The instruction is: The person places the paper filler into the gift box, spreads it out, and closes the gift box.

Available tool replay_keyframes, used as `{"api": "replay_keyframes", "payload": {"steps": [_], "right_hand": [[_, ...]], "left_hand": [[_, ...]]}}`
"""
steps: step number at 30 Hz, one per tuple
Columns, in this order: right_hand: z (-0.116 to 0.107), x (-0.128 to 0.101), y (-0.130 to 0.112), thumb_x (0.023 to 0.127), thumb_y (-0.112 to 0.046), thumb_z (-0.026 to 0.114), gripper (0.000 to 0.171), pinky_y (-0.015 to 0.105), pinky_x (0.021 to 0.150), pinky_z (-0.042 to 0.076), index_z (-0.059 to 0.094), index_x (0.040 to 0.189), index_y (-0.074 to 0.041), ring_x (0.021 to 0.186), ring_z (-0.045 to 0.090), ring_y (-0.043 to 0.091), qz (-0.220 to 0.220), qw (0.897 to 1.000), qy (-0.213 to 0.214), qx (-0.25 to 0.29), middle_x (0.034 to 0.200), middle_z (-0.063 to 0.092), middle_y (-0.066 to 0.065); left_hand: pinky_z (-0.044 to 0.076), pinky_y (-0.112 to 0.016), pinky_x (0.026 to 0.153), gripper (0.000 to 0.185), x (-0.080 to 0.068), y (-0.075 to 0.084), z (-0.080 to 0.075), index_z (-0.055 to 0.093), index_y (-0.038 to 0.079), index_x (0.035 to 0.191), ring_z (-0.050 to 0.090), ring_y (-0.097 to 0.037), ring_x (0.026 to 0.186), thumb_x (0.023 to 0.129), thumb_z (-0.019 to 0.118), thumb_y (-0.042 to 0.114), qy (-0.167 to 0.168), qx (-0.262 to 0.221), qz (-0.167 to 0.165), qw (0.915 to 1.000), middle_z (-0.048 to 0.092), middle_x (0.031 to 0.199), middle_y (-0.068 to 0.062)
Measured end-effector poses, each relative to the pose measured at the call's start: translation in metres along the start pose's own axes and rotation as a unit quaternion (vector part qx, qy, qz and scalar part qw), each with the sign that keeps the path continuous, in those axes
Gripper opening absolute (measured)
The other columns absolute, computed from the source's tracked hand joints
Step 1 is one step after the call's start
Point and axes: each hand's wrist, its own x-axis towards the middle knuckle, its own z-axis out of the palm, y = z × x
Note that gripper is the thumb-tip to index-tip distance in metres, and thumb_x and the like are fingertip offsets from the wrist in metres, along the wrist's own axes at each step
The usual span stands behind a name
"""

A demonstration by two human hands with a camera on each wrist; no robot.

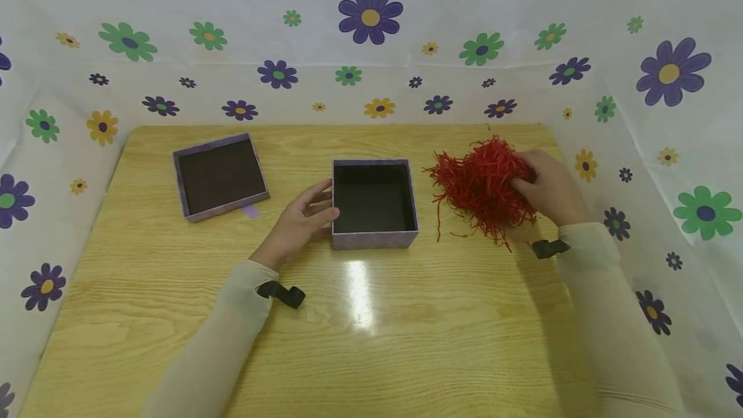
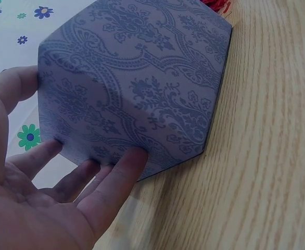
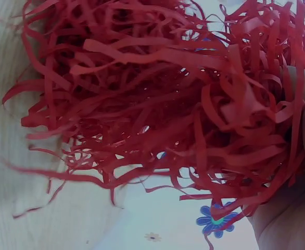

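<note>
Red shredded paper [image 1: 478,186] sits bunched on the right of the wooden table [image 1: 174,315], and your right hand [image 1: 548,187] grips the clump from its right side, fingers curled into the strands; right wrist view shows the shred [image 3: 157,99] filling the frame with your palm at the lower right edge. Loose strands trail down toward the near edge of the pile. Just left of the shred, near but apart, stands the open purple box [image 1: 374,237], dark inside, upright at the table centre. Your left hand [image 1: 298,219] rests against its left wall, fingers straight and relaxed, fingertips touching the side; left wrist view confirms the fingertips [image 2: 129,159] pressed flat on the patterned wall of the box [image 2: 137,78], thumb up by the top edge, nothing pinched. Box lid [image 1: 219,176] lies well apart to the left, inside facing up, with a small purple tab [image 1: 251,211] sticking out at its near edge. Both arms wear pale sleeves with black wrist straps [image 1: 282,293]. Flower-print sheeting [image 1: 371,24] walls the table on three sides.
</note>
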Motion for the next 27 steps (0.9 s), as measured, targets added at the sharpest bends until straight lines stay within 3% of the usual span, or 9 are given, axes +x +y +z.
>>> {"api": "replay_keyframes", "payload": {"steps": [15,22,27], "right_hand": [[-0.017,0.0,-0.021,0.098,-0.005,0.068,0.042,0.068,0.101,0.044,0.06,0.139,-0.002,0.122,0.055,0.046,-0.013,1.0,0.003,0.009,0.131,0.06,0.026],[-0.021,-0.001,-0.026,0.099,-0.003,0.066,0.069,0.07,0.103,0.044,0.039,0.16,-0.018,0.128,0.052,0.049,0.022,0.999,-0.021,0.029,0.149,0.051,0.025],[-0.023,-0.005,-0.028,0.098,0.001,0.066,0.072,0.068,0.1,0.046,0.04,0.161,-0.024,0.127,0.053,0.046,-0.014,1.0,-0.01,0.017,0.146,0.053,0.023]], "left_hand": [[0.051,-0.049,0.107,0.075,0.002,-0.004,-0.001,0.035,0.03,0.162,0.046,-0.031,0.143,0.098,0.073,0.037,-0.001,0.005,0.004,1.0,0.038,0.161,-0.011],[0.052,-0.048,0.107,0.074,0.001,-0.004,-0.001,0.035,0.03,0.162,0.046,-0.031,0.144,0.099,0.073,0.036,0.0,0.003,0.007,1.0,0.038,0.16,-0.012],[0.053,-0.047,0.106,0.074,0.002,-0.004,0.0,0.036,0.03,0.161,0.047,-0.031,0.142,0.098,0.073,0.036,0.0,-0.004,0.006,1.0,0.039,0.16,-0.012]]}}
